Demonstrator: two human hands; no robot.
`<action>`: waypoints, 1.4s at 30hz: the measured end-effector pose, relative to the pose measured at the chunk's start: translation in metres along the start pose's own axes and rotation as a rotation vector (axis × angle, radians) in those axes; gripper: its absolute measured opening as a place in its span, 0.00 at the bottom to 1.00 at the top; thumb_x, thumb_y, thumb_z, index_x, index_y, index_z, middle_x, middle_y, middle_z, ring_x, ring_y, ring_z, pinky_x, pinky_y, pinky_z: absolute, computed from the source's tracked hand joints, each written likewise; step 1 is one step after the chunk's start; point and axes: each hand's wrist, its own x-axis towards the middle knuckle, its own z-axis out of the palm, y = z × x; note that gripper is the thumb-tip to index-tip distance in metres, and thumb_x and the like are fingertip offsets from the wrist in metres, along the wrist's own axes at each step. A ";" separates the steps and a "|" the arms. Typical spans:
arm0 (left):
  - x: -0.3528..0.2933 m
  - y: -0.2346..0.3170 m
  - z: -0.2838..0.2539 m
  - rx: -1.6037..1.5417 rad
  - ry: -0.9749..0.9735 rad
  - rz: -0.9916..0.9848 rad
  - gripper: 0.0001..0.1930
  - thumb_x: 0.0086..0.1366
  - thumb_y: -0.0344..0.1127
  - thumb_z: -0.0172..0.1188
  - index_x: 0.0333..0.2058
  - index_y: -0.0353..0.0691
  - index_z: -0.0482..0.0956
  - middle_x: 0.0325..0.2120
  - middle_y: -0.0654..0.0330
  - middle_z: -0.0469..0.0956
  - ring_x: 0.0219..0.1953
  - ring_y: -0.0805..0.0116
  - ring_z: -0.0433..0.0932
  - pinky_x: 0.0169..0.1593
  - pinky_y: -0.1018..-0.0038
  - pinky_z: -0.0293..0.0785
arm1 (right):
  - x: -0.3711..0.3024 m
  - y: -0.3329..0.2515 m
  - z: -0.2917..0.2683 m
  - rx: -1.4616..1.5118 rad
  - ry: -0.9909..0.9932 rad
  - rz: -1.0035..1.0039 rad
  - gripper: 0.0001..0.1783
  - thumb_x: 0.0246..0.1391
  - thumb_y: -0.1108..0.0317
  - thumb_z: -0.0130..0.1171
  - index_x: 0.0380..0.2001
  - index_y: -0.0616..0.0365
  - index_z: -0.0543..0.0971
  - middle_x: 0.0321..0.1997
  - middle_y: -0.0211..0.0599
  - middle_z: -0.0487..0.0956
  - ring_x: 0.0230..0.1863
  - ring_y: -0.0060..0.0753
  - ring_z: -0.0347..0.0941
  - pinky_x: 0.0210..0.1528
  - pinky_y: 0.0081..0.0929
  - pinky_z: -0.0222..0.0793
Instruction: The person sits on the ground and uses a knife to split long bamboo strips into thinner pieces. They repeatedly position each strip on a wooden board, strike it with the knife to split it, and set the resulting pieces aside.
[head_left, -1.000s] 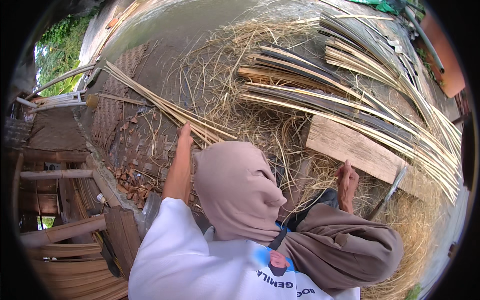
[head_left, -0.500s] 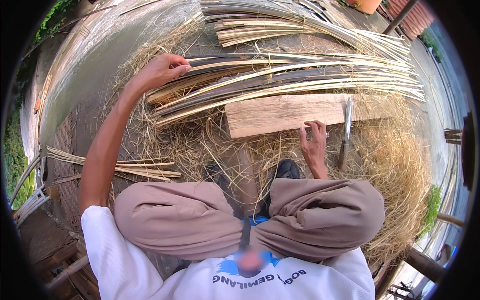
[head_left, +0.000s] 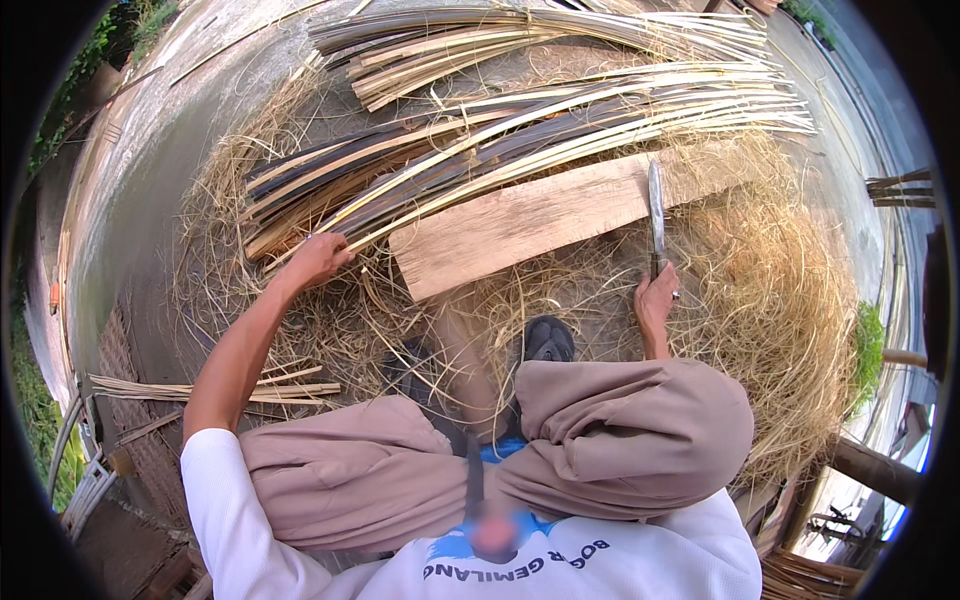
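Note:
My right hand (head_left: 655, 297) is closed around the dark handle of a knife (head_left: 656, 205), with a ring on one finger. The long blade points away from me and rests across a wooden plank (head_left: 520, 228). Over at the left, my left hand (head_left: 318, 262) is closed on the near end of a pale bamboo strip (head_left: 385, 228), at the front edge of a long bundle of bamboo strips (head_left: 480, 150). Some strips in that bundle are dark, others pale.
Beyond lies a second bamboo bundle (head_left: 440, 60). Curly shavings (head_left: 770, 290) are heaped on the right and scattered under the plank. A few thin strips (head_left: 230, 390) lie at the left by my knee. My sandalled foot (head_left: 548, 340) is in front of the plank.
My left hand has come down from above the bundle's far side to its near edge and closed on a strip. My right hand has moved right and taken the knife handle. The view has shifted.

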 end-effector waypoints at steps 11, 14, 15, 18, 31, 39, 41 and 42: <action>-0.007 0.027 -0.021 -0.456 -0.111 -0.367 0.28 0.74 0.56 0.56 0.39 0.29 0.81 0.13 0.65 0.66 0.16 0.71 0.74 0.24 0.69 0.79 | 0.000 0.011 0.007 -0.057 0.019 0.066 0.38 0.60 0.61 0.60 0.68 0.65 0.59 0.64 0.62 0.67 0.67 0.61 0.63 0.67 0.54 0.59; 0.001 0.015 -0.015 -0.436 -0.087 -0.324 0.27 0.75 0.53 0.57 0.27 0.32 0.79 0.12 0.65 0.65 0.16 0.73 0.69 0.24 0.67 0.72 | 0.000 0.007 0.005 -0.041 -0.002 0.089 0.38 0.60 0.61 0.60 0.68 0.65 0.59 0.64 0.61 0.67 0.67 0.61 0.62 0.68 0.54 0.58; 0.007 0.001 -0.015 -0.327 -0.139 -0.315 0.29 0.73 0.54 0.59 0.22 0.34 0.77 0.13 0.64 0.65 0.17 0.74 0.62 0.24 0.65 0.64 | 0.001 0.004 0.005 -0.033 -0.011 0.091 0.38 0.60 0.60 0.60 0.68 0.65 0.59 0.64 0.61 0.67 0.68 0.61 0.62 0.68 0.54 0.58; 0.013 -0.028 -0.011 -0.219 -0.194 -0.288 0.30 0.71 0.59 0.60 0.22 0.35 0.78 0.13 0.65 0.65 0.18 0.74 0.58 0.24 0.65 0.57 | 0.000 -0.003 0.006 -0.018 -0.009 0.078 0.38 0.60 0.60 0.60 0.68 0.64 0.59 0.64 0.61 0.68 0.68 0.61 0.62 0.69 0.54 0.57; -0.009 0.047 -0.083 -0.074 0.405 -0.167 0.24 0.60 0.50 0.70 0.22 0.35 0.72 0.17 0.59 0.69 0.23 0.66 0.67 0.30 0.63 0.65 | 0.004 0.013 -0.011 0.034 -0.021 0.080 0.22 0.64 0.58 0.57 0.53 0.61 0.68 0.51 0.57 0.76 0.51 0.60 0.75 0.58 0.55 0.64; -0.020 0.084 -0.170 -0.491 0.580 -0.015 0.18 0.67 0.41 0.66 0.21 0.45 0.71 0.18 0.76 0.61 0.23 0.84 0.55 0.27 0.78 0.49 | 0.083 -0.041 -0.078 0.363 -0.371 0.083 0.28 0.70 0.44 0.48 0.44 0.65 0.72 0.37 0.53 0.82 0.32 0.48 0.80 0.35 0.47 0.77; -0.023 0.071 -0.161 -0.608 0.591 0.004 0.16 0.68 0.38 0.65 0.22 0.47 0.71 0.19 0.78 0.61 0.23 0.85 0.53 0.28 0.80 0.46 | 0.118 -0.070 -0.094 0.651 -0.503 0.296 0.29 0.69 0.44 0.49 0.46 0.66 0.74 0.37 0.46 0.82 0.28 0.33 0.78 0.27 0.33 0.80; -0.022 0.073 -0.159 -0.615 0.591 -0.017 0.16 0.68 0.38 0.65 0.22 0.47 0.71 0.19 0.78 0.61 0.23 0.86 0.53 0.28 0.80 0.46 | 0.139 -0.061 -0.103 0.687 -0.521 0.350 0.30 0.69 0.44 0.49 0.46 0.67 0.74 0.37 0.44 0.82 0.27 0.29 0.77 0.25 0.28 0.80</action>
